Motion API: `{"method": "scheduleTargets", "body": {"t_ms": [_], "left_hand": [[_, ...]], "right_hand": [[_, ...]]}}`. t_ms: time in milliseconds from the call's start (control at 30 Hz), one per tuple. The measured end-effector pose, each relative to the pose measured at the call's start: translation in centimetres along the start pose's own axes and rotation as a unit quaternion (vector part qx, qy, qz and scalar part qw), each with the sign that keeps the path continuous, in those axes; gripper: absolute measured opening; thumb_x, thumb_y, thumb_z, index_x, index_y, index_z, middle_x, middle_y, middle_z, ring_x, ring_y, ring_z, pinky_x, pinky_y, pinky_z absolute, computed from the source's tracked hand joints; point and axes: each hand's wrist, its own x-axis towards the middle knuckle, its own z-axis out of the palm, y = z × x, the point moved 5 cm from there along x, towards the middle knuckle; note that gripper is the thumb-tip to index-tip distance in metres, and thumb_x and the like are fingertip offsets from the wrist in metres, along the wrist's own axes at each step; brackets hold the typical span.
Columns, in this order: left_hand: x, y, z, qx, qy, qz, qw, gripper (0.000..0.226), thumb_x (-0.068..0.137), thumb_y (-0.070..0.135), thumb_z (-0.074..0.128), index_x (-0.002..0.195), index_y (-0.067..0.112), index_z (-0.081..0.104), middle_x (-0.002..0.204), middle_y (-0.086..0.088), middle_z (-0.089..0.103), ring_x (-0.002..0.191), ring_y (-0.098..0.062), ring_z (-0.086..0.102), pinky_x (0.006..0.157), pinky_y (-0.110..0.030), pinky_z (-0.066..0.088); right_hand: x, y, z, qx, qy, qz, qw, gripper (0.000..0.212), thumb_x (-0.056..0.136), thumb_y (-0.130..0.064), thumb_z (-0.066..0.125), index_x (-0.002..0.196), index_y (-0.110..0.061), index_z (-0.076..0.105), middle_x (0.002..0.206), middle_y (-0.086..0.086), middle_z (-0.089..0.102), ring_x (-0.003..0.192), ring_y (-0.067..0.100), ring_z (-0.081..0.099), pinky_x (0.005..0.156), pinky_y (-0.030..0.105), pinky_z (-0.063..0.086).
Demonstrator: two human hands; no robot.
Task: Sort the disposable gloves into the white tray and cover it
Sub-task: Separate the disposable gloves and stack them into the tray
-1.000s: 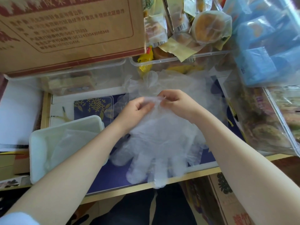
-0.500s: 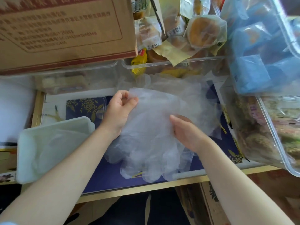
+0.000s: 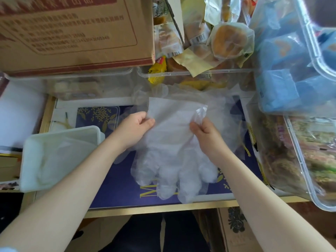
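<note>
Head view:
Gloves: thin clear film, limp, slippery, near weightless; stack spread over the blue mat on the table.
Left hand: grip pinched on cuff edge.
Right hand: grip pinched on opposite cuff corner.
White tray: rigid plastic, at left; possibly holding gloves already.
Best hold: both cuff corners.

gold-edged table, dark blue patterned mat under both hands' fingers, white tray left of them, clear bins beyond fingertips
</note>
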Motion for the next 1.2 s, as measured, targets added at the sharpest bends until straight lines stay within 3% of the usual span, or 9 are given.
{"method": "scheduleTargets", "body": {"t_ms": [100, 233, 333, 400, 500, 633, 933, 1033, 1200], "left_hand": [[0.2, 0.0, 0.1, 0.062, 0.071, -0.004, 0.996, 0.02, 0.096, 0.025, 0.047, 0.079, 0.021, 0.058, 0.081, 0.003, 0.065, 0.079, -0.018, 0.061, 0.075, -0.034, 0.047], [0.0, -0.3, -0.4, -0.006, 0.153, -0.009, 0.988, 0.021, 0.094, 0.021, 0.045, 0.093, 0.006, 0.061, 0.089, -0.01, 0.066, 0.083, -0.023, 0.059, 0.074, -0.033, 0.044], [-0.3, -1.0, -1.6, -0.002, 0.241, -0.028, 0.97, 0.029, 0.091, 0.024, 0.048, 0.071, 0.002, 0.049, 0.066, -0.009, 0.049, 0.067, -0.021, 0.043, 0.06, -0.033, 0.031], [-0.6, -1.2, -2.3, 0.036, 0.262, -0.024, 0.964, 0.04, 0.092, 0.031, 0.051, 0.061, 0.01, 0.037, 0.058, -0.001, 0.036, 0.06, -0.02, 0.034, 0.055, -0.034, 0.026], [-1.2, -1.1, -2.6, 0.083, 0.225, -0.018, 0.971, 0.023, 0.091, 0.023, 0.054, 0.07, 0.014, 0.057, 0.064, -0.003, 0.051, 0.067, -0.023, 0.046, 0.058, -0.032, 0.032], [-2.0, -1.2, -2.0, 0.074, 0.125, 0.026, 0.989, 0.026, 0.087, 0.004, 0.054, 0.087, 0.024, 0.07, 0.086, -0.001, 0.069, 0.085, -0.02, 0.061, 0.076, -0.03, 0.047], [-3.1, -0.6, -1.4, 0.016, 0.007, 0.115, 0.993, 0.029, 0.084, 0.005, 0.065, 0.074, 0.032, 0.072, 0.082, 0.012, 0.064, 0.078, 0.0, 0.059, 0.075, -0.017, 0.043], [-3.8, 0.7, -1.1, -0.068, -0.06, 0.134, 0.987, 0.011, 0.076, 0.026, 0.066, 0.07, 0.032, 0.072, 0.082, 0.014, 0.062, 0.078, -0.001, 0.058, 0.072, -0.013, 0.043], [-4.2, 3.6, 1.1, -0.077, -0.144, 0.155, 0.974, 0.009, 0.076, 0.033, 0.066, 0.078, 0.032, 0.074, 0.137, 0.022, 0.044, 0.127, 0.007, 0.039, 0.096, -0.01, 0.036]], "right_hand": [[-0.2, 0.1, 0.3, 0.0, -0.034, -0.017, 0.999, 0.024, 0.093, -0.018, 0.055, 0.116, -0.022, 0.048, 0.095, -0.01, 0.062, 0.081, -0.002, 0.06, 0.072, 0.017, 0.049], [-1.4, 2.2, 1.1, -0.086, -0.15, 0.023, 0.985, 0.033, 0.081, -0.018, 0.071, 0.098, -0.033, 0.046, 0.083, -0.01, 0.059, 0.066, -0.001, 0.056, 0.061, 0.018, 0.046], [-2.2, 3.6, 1.0, -0.157, -0.196, 0.041, 0.967, 0.021, 0.083, -0.015, 0.067, 0.089, -0.027, 0.052, 0.077, -0.009, 0.054, 0.061, -0.002, 0.05, 0.053, 0.008, 0.038], [-1.8, 3.6, -0.2, -0.226, -0.133, 0.007, 0.965, 0.011, 0.086, -0.018, 0.063, 0.095, -0.023, 0.059, 0.082, -0.006, 0.058, 0.065, 0.004, 0.05, 0.056, 0.012, 0.04], [-0.8, 2.8, -3.2, -0.357, 0.056, -0.077, 0.929, 0.031, 0.09, -0.025, 0.059, 0.119, -0.015, 0.056, 0.113, 0.003, 0.058, 0.096, 0.014, 0.051, 0.083, 0.029, 0.041], [-0.2, 4.1, -3.6, -0.488, 0.055, -0.002, 0.871, 0.065, 0.091, -0.042, 0.051, 0.144, -0.013, 0.027, 0.148, 0.006, 0.028, 0.133, 0.028, 0.026, 0.106, 0.038, 0.024], [0.5, 4.1, -4.3, -0.447, 0.156, -0.089, 0.877, 0.011, 0.091, -0.014, 0.054, 0.092, -0.01, 0.065, 0.094, 0.009, 0.061, 0.091, 0.032, 0.05, 0.078, 0.037, 0.032], [0.0, 1.5, -5.6, -0.372, 0.202, -0.15, 0.893, 0.008, 0.089, -0.013, 0.058, 0.088, -0.01, 0.065, 0.088, 0.003, 0.061, 0.085, 0.027, 0.054, 0.072, 0.034, 0.039], [-1.6, -4.2, -4.9, -0.299, 0.19, -0.314, 0.881, 0.012, 0.089, -0.017, 0.058, 0.085, -0.007, 0.063, 0.079, -0.007, 0.05, 0.067, 0.006, 0.042, 0.056, 0.025, 0.038]]}}
